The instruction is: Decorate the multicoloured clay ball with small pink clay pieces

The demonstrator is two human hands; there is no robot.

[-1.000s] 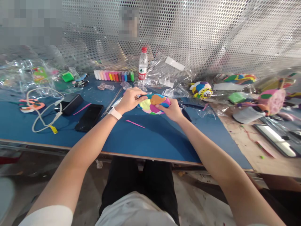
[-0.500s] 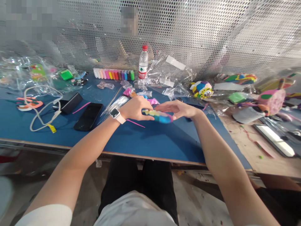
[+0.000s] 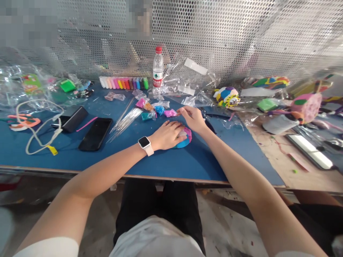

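On the blue table mat, a round flat modelling-clay piece (image 3: pixel 183 144) shows blue, pink and pale parts. My left hand (image 3: pixel 167 135), with a watch on its wrist, lies spread over this piece and covers its left side. Just beyond it, my right hand (image 3: pixel 192 118) has its fingertips pinched at the right end of a small pink clay packet (image 3: pixel 170 113). The packet rests on the mat. Beside it lie a blue clay packet (image 3: pixel 160 110), a teal packet (image 3: pixel 148 116) and an orange-brown packet (image 3: pixel 148 106).
Thin metal wires (image 3: pixel 128 119) and a black phone (image 3: pixel 95 134) lie left, near a white cable (image 3: pixel 37 151). Behind stand a water bottle (image 3: pixel 158 71) and a row of coloured clay sticks (image 3: pixel 123 83). A clay-covered figure (image 3: pixel 227 97) sits right, before plastic wrapping.
The clay piece has come down onto the mat under my left hand. My right hand has left it and moved up to the pink packet. The view has shifted slightly.
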